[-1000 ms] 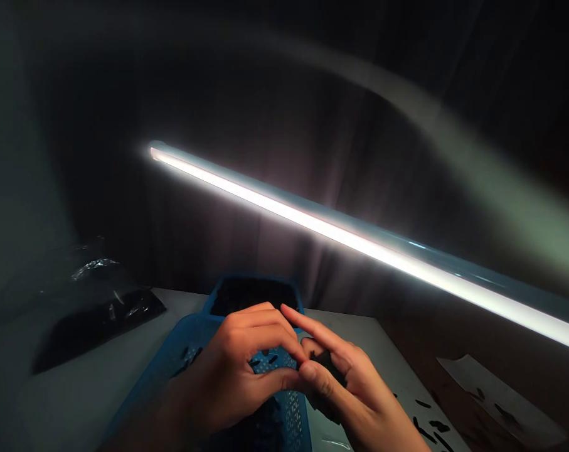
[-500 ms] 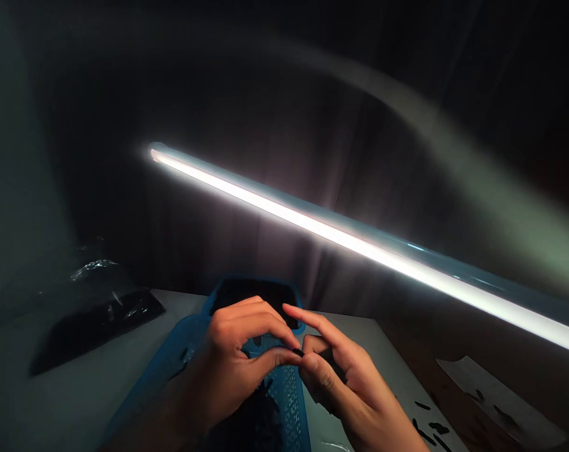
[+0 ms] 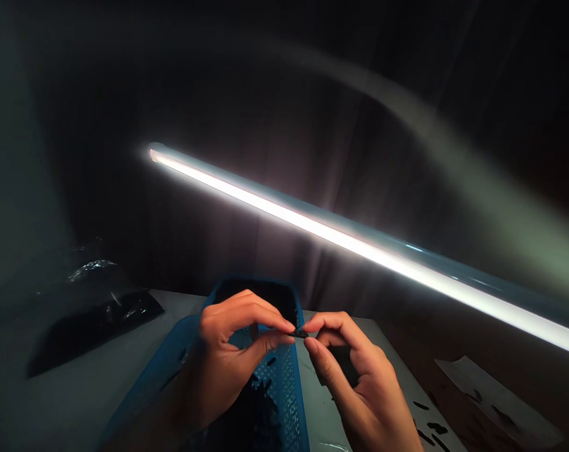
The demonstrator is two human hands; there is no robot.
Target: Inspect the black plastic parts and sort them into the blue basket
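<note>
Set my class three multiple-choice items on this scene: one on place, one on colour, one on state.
1. Where is the black bag?
A) On the table
B) On the floor
C) On a chair

2. What colour is the basket?
A) Red
B) Yellow
C) Blue

3. How is the black piece held?
A) Lying loose
B) Pinched between the left hand and right hand
C) Hanging from a string

Answers:
1 A: the bag rests on the table's left part.
2 C: its mesh shows blue.
3 B: fingertips of both hands meet on it.

The hands have open air overhead — the rim of the blue perforated basket blocks low passes leftward.
</note>
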